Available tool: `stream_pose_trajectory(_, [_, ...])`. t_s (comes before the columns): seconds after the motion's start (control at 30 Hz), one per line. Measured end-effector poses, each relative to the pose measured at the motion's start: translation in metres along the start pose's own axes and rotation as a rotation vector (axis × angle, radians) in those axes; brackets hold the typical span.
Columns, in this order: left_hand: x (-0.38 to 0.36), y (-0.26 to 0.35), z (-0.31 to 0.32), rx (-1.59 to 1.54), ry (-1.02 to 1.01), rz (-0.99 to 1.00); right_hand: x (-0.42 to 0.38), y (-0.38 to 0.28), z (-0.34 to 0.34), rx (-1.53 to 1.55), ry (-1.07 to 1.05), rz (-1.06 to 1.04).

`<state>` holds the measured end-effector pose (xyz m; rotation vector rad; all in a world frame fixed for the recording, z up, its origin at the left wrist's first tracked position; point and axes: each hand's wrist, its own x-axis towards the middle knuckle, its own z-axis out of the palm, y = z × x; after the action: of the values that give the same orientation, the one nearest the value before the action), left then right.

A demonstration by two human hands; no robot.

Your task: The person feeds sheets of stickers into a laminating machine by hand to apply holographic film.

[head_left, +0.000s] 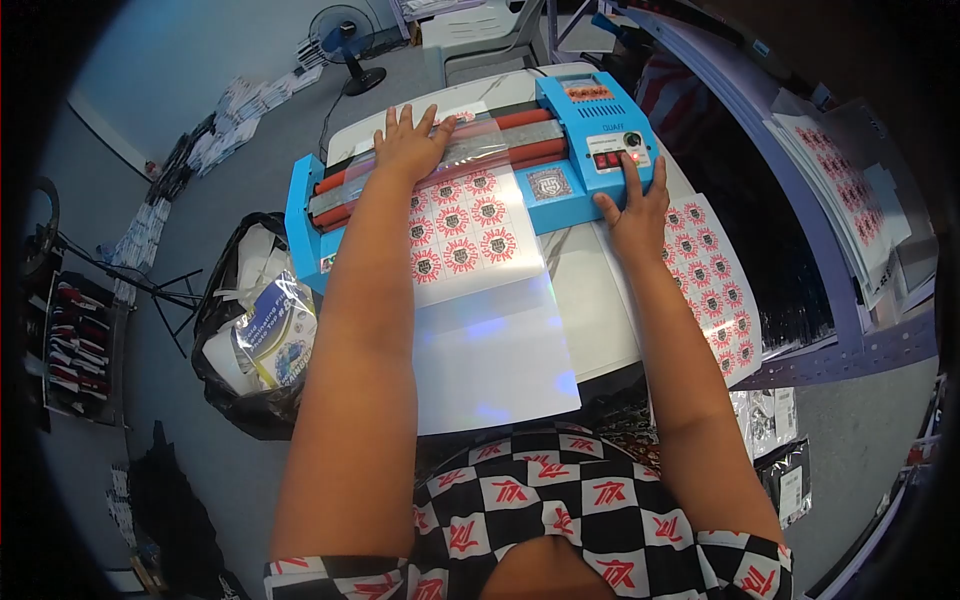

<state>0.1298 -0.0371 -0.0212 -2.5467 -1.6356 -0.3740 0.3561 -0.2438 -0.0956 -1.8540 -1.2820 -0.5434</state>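
Note:
A blue laminating machine [552, 212] with red rollers stands on the table. A printed sticker sheet [460, 222] with red and black emblems lies at its rollers, with clear film over its upper part. Below, the sheet's glossy backing [495, 350] hangs toward me. My left hand [410, 148] lies flat with fingers spread on the film over the rollers. My right hand [637, 212] is at the control panel [615, 150], its index finger at the red switches and its thumb apart by the machine's front edge. Nothing is held in it.
More sticker sheets [712, 285] lie at the table's right. A black bag [225, 350] of film packaging sits left of the table. Behind are a fan [345, 45] and a white chair [480, 40]. A purple shelf [835, 230] with printed sheets stands right.

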Motion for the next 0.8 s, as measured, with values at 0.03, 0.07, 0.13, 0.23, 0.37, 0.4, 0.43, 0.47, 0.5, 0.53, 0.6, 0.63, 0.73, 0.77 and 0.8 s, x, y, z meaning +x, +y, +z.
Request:
stream_pose_trajectory(0.03, [0.0006,0.0008,-0.0019,0.007,-0.038,-0.008,0.0001,0.0003,-0.0003,0.001,-0.004,-0.001])
stream_pose_trajectory(0.07, [0.0011,0.0013,-0.0039,0.016,-0.075,-0.016,0.0009,0.0001,-0.0009,0.003,-0.006,-0.002])
stream_pose_trajectory(0.13, [0.0021,0.0016,-0.0048,0.026,-0.113,-0.025,0.0007,0.0005,0.0007,0.000,-0.004,-0.009])
stream_pose_trajectory(0.23, [0.0019,0.0043,-0.0080,0.042,-0.161,-0.029,0.0003,0.0034,0.0027,-0.017,0.005,-0.024])
stream_pose_trajectory(0.37, [0.0034,0.0008,-0.0027,-0.022,-0.129,-0.022,0.0006,0.0031,0.0029,-0.014,-0.002,-0.019])
stream_pose_trajectory(0.4, [0.0025,0.0007,-0.0032,-0.025,-0.134,-0.026,0.0007,0.0026,0.0027,-0.012,-0.006,-0.016])
stream_pose_trajectory(0.43, [0.0019,0.0012,-0.0038,-0.028,-0.138,-0.029,0.0008,0.0024,0.0030,-0.013,-0.010,-0.014])
stream_pose_trajectory(0.47, [0.0013,0.0020,-0.0044,-0.031,-0.143,-0.031,0.0008,0.0027,0.0031,-0.014,-0.013,-0.011])
stream_pose_trajectory(0.5, [0.0010,0.0022,-0.0043,-0.032,-0.149,-0.032,0.0007,0.0031,0.0030,-0.016,-0.016,-0.008])
stream_pose_trajectory(0.53, [0.0008,0.0024,-0.0045,-0.033,-0.154,-0.033,0.0005,0.0033,0.0030,-0.011,-0.018,-0.006])
stream_pose_trajectory(0.6, [0.0004,0.0027,-0.0051,-0.034,-0.167,-0.036,0.0003,0.0031,0.0031,0.001,-0.020,-0.003])
stream_pose_trajectory(0.63, [0.0000,0.0028,-0.0054,-0.036,-0.174,-0.038,0.0004,0.0026,0.0028,0.001,-0.024,0.002])
stream_pose_trajectory(0.73, [-0.0013,0.0040,-0.0073,-0.040,-0.193,-0.045,0.0007,0.0017,0.0022,0.003,-0.025,0.007])
stream_pose_trajectory(0.77, [-0.0018,0.0044,-0.0081,-0.043,-0.199,-0.046,0.0007,0.0019,0.0023,0.004,-0.019,0.004])
stream_pose_trajectory(0.8, [-0.0027,0.0049,-0.0088,-0.042,-0.198,-0.044,0.0006,0.0020,0.0024,0.004,-0.014,-0.001])
